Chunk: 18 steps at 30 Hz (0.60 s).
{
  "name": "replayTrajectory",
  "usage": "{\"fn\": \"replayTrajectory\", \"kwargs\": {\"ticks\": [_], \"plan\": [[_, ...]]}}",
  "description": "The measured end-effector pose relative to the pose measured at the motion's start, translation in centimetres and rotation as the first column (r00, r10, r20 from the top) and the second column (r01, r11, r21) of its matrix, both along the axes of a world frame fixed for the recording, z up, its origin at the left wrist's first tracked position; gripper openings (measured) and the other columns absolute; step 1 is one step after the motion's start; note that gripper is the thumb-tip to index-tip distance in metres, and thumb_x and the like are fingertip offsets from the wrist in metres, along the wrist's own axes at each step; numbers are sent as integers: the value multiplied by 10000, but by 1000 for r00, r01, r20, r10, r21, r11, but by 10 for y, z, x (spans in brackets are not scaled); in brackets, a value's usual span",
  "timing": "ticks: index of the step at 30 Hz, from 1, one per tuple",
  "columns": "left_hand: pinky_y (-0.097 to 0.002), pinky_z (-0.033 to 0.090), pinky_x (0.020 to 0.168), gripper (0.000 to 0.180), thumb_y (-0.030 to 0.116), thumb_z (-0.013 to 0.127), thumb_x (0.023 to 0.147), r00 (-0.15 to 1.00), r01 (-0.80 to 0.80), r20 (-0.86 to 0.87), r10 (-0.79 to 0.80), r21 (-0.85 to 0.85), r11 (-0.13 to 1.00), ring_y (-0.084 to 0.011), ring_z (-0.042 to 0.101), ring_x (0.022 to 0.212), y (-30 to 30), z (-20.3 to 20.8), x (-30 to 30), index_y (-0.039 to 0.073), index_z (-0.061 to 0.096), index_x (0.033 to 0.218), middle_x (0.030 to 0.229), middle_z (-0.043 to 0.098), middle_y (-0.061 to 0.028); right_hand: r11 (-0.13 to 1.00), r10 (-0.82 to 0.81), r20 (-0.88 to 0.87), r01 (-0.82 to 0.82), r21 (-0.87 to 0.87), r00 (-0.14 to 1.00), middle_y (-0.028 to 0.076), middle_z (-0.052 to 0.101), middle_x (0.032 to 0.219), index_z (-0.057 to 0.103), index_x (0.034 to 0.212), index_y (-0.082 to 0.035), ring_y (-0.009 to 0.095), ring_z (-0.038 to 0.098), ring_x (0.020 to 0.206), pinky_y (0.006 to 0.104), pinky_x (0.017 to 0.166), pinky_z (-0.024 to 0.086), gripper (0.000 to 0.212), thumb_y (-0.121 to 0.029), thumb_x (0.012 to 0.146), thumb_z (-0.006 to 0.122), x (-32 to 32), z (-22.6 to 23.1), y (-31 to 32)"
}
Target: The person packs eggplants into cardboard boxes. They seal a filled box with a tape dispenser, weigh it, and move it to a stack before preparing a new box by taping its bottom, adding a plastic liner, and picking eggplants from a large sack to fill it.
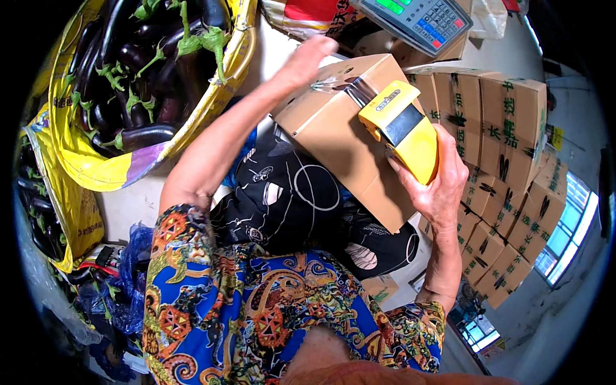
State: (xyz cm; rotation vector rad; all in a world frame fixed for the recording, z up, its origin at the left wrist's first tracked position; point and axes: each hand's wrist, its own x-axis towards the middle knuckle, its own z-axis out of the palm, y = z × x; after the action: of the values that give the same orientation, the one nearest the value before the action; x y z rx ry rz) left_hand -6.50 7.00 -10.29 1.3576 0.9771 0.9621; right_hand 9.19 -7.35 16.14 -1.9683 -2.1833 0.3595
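Note:
A brown cardboard box (pixel 350 135) is tilted in front of me, above my lap. My right hand (pixel 443 173) is wrapped round a yellow tape dispenser (pixel 410 138), which is at the box's right upper side. Shiny clear tape (pixel 328 83) lies across the box's far end, and a dark strip (pixel 360 92) shows beside the dispenser. My left hand (pixel 308 63) is over the far left edge of the box, close to the tape's end. Its fingers point away to the right and look bunched, but what they touch is hard to make out.
Eggplants (pixel 147 77) fill a yellow-edged bag (pixel 83 176) on the left, with another bag of them below it. A digital scale (pixel 417 22) stands at the far side. Stacked printed cartons (pixel 507 128) rise on the right. Blue plastic (pixel 135 269) lies at lower left.

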Motion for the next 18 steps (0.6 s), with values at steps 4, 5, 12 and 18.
{"fn": "replayTrajectory", "kwargs": {"ticks": [4,5,12,18], "plan": [[-421,411,945,453,394,348,1000,978,207,-27,-206,84,975,-360,548,1084,-18,-57,11,27,550,1172,1124,594,-207,998,32,-12,-31,47,999,191,655,987,532,1197,-9,318,683,848,379,732,561,647,-253,679,834,1,0,3],[-429,414,949,449,383,344,1000,949,281,-175,-260,101,954,-371,551,1088,-23,-79,-5,32,547,1193,1136,597,-210,998,37,-13,-36,57,999,191,656,989,533,1199,-9,316,684,850,379,734,561,650,-255,678,834,1,1,3],[-443,398,1014,805,703,346,897,956,250,-64,-287,-335,908,-314,495,1244,-7,-35,-32,50,486,1346,1322,542,-197,997,40,27,-42,71,999,177,653,979,542,1196,-4,299,683,839,369,740,561,633,-242,681,823,1,-1,-2],[-346,382,1028,724,630,367,951,892,424,282,-353,-253,870,-229,503,1200,2,87,17,47,495,1361,1289,556,-140,997,9,-54,-5,80,999,177,648,958,533,1190,-11,324,675,830,382,722,553,619,-197,672,815,-1,-1,-5]]}}
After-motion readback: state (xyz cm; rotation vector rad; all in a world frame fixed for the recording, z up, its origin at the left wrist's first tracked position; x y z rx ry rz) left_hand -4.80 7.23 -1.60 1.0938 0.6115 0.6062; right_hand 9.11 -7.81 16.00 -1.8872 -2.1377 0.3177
